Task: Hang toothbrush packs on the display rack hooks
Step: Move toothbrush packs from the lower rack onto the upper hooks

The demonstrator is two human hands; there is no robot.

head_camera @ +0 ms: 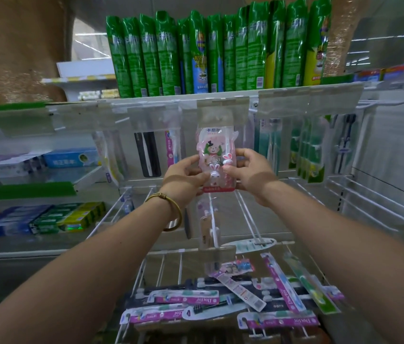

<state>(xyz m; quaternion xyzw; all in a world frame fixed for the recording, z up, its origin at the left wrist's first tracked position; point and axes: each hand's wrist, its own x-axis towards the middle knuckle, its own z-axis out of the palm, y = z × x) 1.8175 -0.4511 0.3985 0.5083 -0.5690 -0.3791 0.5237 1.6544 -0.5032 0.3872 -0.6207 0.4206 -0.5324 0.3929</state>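
Person's body, head view. Two forearms show, the left forearm and the right forearm, both bare along the whole length in frame. Left hand and right hand are bare as well.

Worn item seen: one bangle on the left wrist.
- Metal, brass-gold colour.
- Thin round wire, plain and smooth over most of the loop.
- On the upper side of the wrist a short coil wrap of tight turns in the same colour.
- Loop is wider than the wrist, and its lower arc stands clear of the arm.

Fingernails are too small to tell detail.
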